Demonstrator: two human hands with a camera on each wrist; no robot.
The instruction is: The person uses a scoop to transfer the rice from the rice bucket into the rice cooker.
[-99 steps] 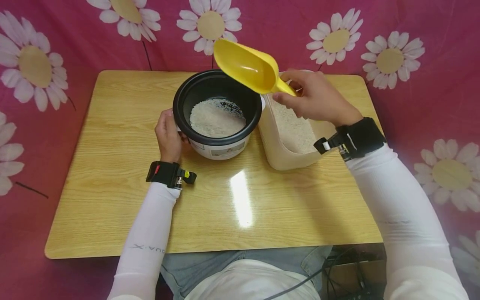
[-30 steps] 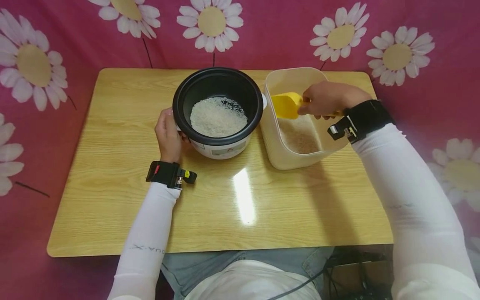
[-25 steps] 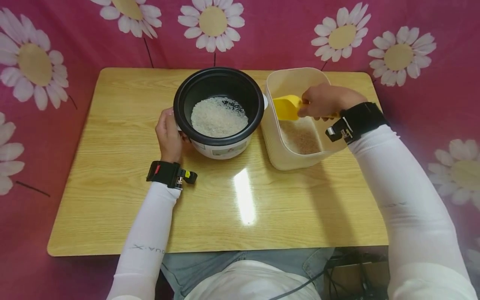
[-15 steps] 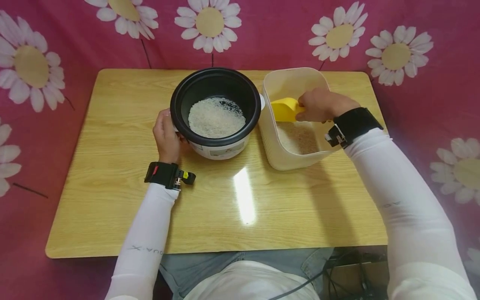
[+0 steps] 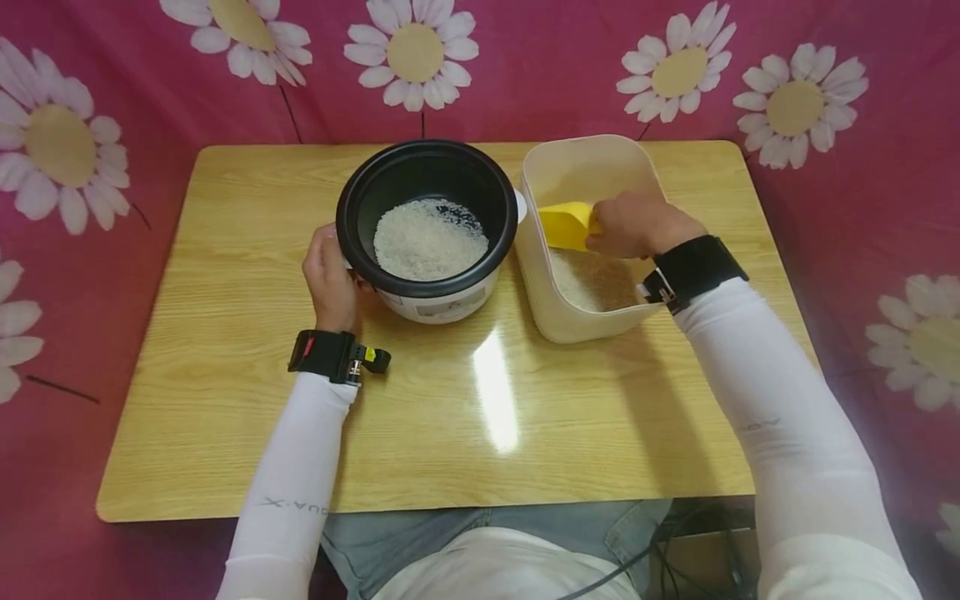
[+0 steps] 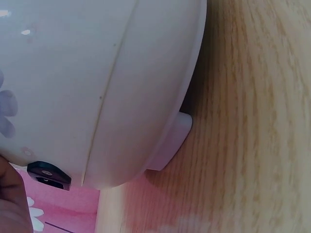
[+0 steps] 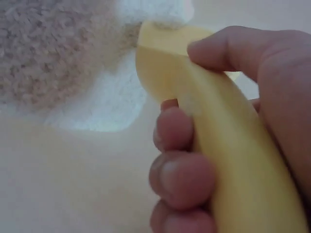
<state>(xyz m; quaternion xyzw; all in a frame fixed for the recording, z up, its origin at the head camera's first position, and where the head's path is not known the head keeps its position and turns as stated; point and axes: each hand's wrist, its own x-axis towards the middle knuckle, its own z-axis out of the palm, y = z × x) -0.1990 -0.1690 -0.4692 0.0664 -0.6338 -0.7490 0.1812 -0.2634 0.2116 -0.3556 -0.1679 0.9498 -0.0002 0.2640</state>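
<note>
My left hand (image 5: 330,283) holds the left side handle of a white rice cooker (image 5: 442,308) with a black inner pot (image 5: 423,167). White rice (image 5: 431,242) lies in the pot. In the left wrist view only part of that hand (image 6: 12,204) shows beside the cooker's side (image 6: 97,87). My right hand (image 5: 630,225) is inside a cream rice bin (image 5: 577,325), gripping a yellow scoop (image 5: 564,227). In the right wrist view its fingers (image 7: 182,179) curl round the scoop's handle (image 7: 238,160), with the thumb on top. Rice (image 7: 43,58) lies at the bin's bottom.
Bin and cooker stand side by side on a wooden table (image 5: 405,450). A pink cloth (image 5: 540,75) with daisies hangs behind and at both sides. A dark cable (image 5: 615,571) runs below the table's front edge.
The right hand has brought the scoop from above the pot into the bin, then shifted slightly toward the near side. The left hand has stayed on the cooker's handle.
</note>
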